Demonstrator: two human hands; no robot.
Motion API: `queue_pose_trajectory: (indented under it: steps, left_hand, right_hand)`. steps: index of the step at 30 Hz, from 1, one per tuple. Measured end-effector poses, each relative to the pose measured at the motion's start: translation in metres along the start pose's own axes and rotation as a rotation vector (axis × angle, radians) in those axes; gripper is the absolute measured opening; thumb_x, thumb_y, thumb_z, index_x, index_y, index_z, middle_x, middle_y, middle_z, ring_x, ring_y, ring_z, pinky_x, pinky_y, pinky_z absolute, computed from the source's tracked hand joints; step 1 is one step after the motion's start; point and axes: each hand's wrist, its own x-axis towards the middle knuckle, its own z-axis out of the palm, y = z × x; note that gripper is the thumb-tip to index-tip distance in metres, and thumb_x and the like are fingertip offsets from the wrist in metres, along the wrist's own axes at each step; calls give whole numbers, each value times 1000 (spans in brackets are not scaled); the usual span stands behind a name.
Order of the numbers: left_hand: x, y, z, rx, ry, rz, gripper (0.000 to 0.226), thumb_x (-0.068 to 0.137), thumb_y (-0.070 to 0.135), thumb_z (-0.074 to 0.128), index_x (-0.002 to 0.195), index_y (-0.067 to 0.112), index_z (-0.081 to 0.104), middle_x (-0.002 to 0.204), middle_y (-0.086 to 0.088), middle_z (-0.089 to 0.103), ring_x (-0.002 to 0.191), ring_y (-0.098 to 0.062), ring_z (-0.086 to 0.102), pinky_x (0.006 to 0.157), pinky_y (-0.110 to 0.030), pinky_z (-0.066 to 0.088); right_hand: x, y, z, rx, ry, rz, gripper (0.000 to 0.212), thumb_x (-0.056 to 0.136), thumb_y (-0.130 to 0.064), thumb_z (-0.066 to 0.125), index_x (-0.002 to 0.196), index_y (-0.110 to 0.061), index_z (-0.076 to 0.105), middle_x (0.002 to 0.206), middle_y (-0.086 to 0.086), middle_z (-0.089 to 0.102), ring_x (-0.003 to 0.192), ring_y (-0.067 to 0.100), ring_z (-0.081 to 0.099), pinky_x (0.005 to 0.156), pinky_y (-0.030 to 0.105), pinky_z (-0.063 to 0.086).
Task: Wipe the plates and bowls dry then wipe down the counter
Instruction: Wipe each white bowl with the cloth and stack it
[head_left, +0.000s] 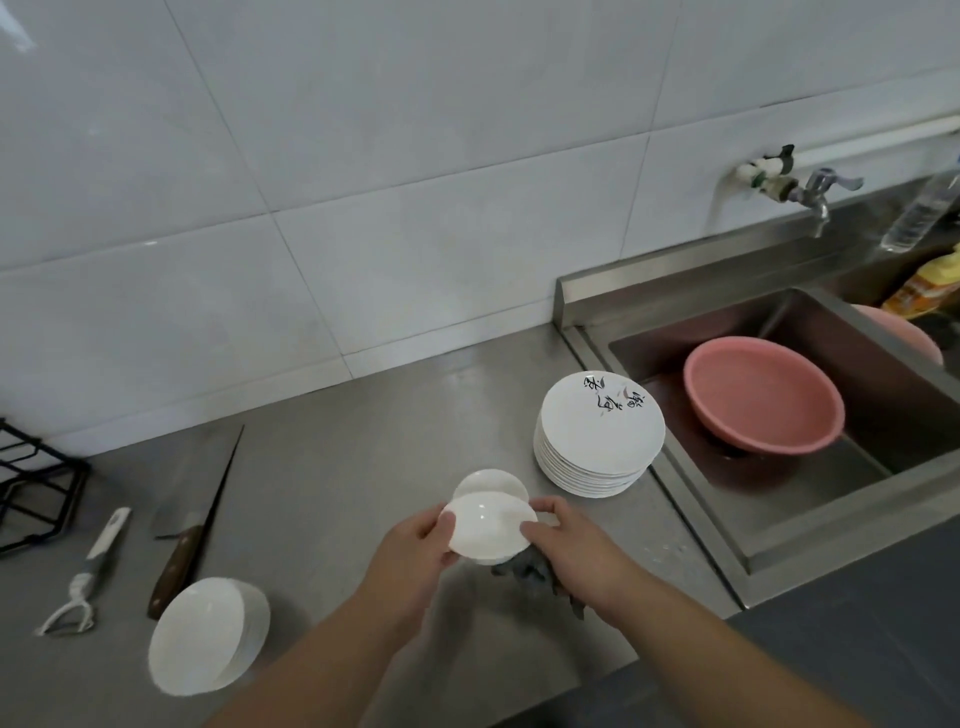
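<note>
I hold a small white bowl (488, 527) above the steel counter (332, 467). My left hand (415, 551) grips its left rim. My right hand (566, 545) grips its right rim and also clutches a dark grey cloth (530, 569) under the bowl. Another small white bowl (488, 482) sits on the counter just behind the held one. A tall stack of white plates (597, 436), the top one with black brush lettering, stands to the right beside the sink. A stack of white bowls (208, 634) stands at the lower left.
A cleaver (197, 514) and a white peeler (88, 571) lie on the left of the counter, beside a black wire rack (36, 488). The sink (914, 483) at right holds a pink basin (763, 395). A tap (810, 195) juts from the tiled wall.
</note>
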Motion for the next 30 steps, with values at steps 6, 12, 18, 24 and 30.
queue_pose_trajectory:
  steps: [6, 12, 18, 24, 30]
  left_hand:
    - [31, -21, 6, 372, 75, 21, 32, 95, 14, 60, 113, 37, 74, 103, 10, 76, 96, -16, 70, 88, -40, 61]
    - [61, -33, 15, 633, 207, 21, 21, 92, 26, 67, 112, 28, 66, 93, 8, 67, 87, -14, 63, 73, -26, 44]
    - [78, -33, 21, 670, 282, 3, 12, 93, 27, 69, 101, 25, 60, 87, 9, 61, 77, -6, 55, 61, -21, 38]
    - [87, -38, 24, 728, 283, 51, 13, 93, 31, 70, 101, 25, 62, 92, 4, 65, 84, -15, 61, 73, -30, 50]
    - [92, -43, 25, 797, 295, 110, 16, 95, 36, 67, 105, 25, 61, 93, 5, 64, 86, -16, 60, 71, -30, 46]
  right_hand:
    - [38, 19, 4, -316, 54, -14, 17, 98, -36, 63, 97, -19, 66, 87, -1, 71, 80, 16, 67, 73, 28, 51]
    - [71, 23, 7, -543, 65, -27, 25, 105, -43, 52, 99, -21, 63, 99, 2, 68, 99, 24, 65, 82, 31, 46]
    - [93, 14, 5, -706, 100, -67, 34, 104, -44, 49, 103, -18, 70, 106, 7, 73, 102, 28, 66, 80, 32, 46]
    - [104, 16, 3, -826, 87, -84, 36, 104, -47, 46, 96, -19, 67, 104, 7, 72, 102, 29, 65, 78, 32, 44]
    - [108, 16, 2, -860, 104, -96, 34, 104, -50, 45, 87, -24, 59, 99, 5, 70, 99, 28, 65, 77, 34, 45]
